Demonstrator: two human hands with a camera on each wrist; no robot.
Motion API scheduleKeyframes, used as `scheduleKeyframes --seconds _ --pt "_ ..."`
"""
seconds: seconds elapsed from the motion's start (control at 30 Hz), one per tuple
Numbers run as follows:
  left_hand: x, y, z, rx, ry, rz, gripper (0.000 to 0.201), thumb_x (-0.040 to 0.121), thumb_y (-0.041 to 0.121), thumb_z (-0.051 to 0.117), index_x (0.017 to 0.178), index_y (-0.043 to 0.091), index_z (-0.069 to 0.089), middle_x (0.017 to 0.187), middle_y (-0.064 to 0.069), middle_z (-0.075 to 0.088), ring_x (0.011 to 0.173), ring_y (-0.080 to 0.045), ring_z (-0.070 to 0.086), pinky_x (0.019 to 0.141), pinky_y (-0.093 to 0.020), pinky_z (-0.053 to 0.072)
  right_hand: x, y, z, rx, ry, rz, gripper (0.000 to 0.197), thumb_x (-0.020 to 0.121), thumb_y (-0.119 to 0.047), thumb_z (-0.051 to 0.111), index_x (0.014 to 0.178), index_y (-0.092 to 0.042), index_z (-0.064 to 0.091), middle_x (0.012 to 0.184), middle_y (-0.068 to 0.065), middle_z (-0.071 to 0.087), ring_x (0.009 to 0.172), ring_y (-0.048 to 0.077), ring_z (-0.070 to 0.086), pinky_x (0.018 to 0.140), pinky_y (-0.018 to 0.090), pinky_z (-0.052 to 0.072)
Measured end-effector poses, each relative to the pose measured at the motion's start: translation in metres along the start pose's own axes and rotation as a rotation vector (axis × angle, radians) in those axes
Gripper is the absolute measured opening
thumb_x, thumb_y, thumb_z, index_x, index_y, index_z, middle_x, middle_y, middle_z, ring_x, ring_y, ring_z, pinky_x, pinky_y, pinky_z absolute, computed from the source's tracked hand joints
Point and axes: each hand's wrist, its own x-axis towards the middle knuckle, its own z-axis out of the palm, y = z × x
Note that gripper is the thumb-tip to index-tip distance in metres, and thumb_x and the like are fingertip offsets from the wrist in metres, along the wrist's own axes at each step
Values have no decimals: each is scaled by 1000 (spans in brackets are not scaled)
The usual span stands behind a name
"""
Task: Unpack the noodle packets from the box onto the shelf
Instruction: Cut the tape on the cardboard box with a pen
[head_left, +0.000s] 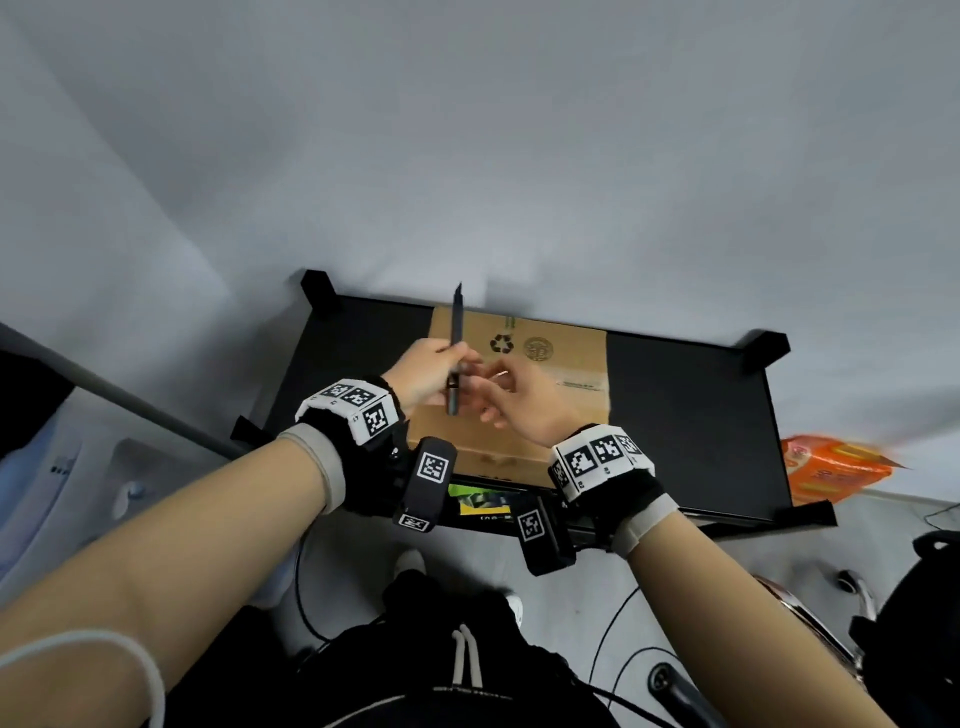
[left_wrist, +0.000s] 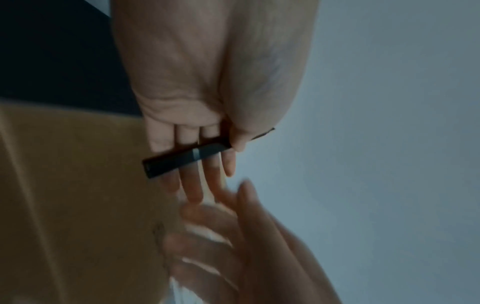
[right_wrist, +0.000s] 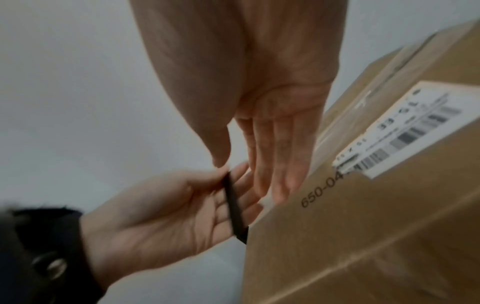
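Observation:
A closed brown cardboard box (head_left: 561, 332) with a recycling mark and a white shipping label (right_wrist: 405, 131) sits on the top of the black shelf (head_left: 685, 415). Above the box's near left part, my left hand (head_left: 426, 364) pinches a slim black cutter (head_left: 457, 322) between thumb and fingers, its tip pointing toward the wall. In the left wrist view the cutter (left_wrist: 179, 160) lies across the fingers (left_wrist: 194, 185) under the thumb. My right hand (head_left: 514, 400) hovers just right of the cutter with straight fingers (right_wrist: 272, 164), holding nothing. No noodle packets from inside the box show.
An orange packet (head_left: 836, 467) lies to the right, beyond the shelf's end. A green and yellow packet (head_left: 478, 501) shows on a lower level under the box. A white wall stands behind the shelf. Cables cross the floor, and a dark chair (head_left: 914, 623) stands at the right.

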Motion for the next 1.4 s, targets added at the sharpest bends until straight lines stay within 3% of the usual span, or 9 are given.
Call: scheduleKeyframes --seconds 0.1,0.17,0.27,0.37,0.53,0.8,1.13,1.4 --pt "5 -9 -42 -117 61 -83 33 103 24 29 93 8 56 71 -8 54 56 -18 55 56 -28 54 13 7 6 -149 96 30 21 94 -25 50 100 -9 62 100 6 71 87 19 66 83 34 55" --pt "9 -20 -63 -104 54 -134 33 103 24 25 96 6 53 62 -5 39 37 -10 38 39 -18 39 17 17 6 -212 189 87 25 94 -24 51 108 -9 64 109 -2 67 97 15 62 86 28 51" --pt "14 -34 -88 22 8 -179 26 103 23 25 102 9 46 60 -2 31 27 -3 24 33 -12 20 22 28 6 -231 415 125 20 92 -18 51 103 -11 66 109 5 66 103 21 60 85 28 46" --pt "19 -42 -102 112 -50 -177 23 102 24 29 95 12 47 59 -2 32 25 -2 24 29 -9 17 23 33 2 -321 632 137 18 87 -15 52 98 -14 65 111 8 60 109 27 52 91 36 44" --pt "22 -44 -115 158 -86 -131 25 102 24 32 97 9 52 59 -1 35 27 -2 23 29 -11 16 22 44 -10 -400 778 294 36 84 -16 55 120 -12 55 138 10 43 129 30 36 107 43 33" --pt "26 -44 -124 173 -153 -92 25 101 23 35 95 9 55 58 -1 37 29 -2 23 30 -12 15 19 49 -11 -250 738 436 55 87 -19 53 138 -9 35 148 13 29 128 36 36 102 47 37" --pt "35 -35 -124 230 -176 -104 24 100 22 37 98 9 57 59 -2 40 28 -2 22 31 -10 15 14 48 -11 -200 724 496 65 87 -29 57 142 -8 30 148 15 29 133 34 34 107 47 33" --pt "31 -37 -130 277 -196 -109 23 99 21 39 98 9 60 61 -3 43 28 -3 23 29 -11 17 13 46 -11 -178 725 504 63 87 -28 57 141 -9 30 148 15 29 134 34 32 107 46 32"
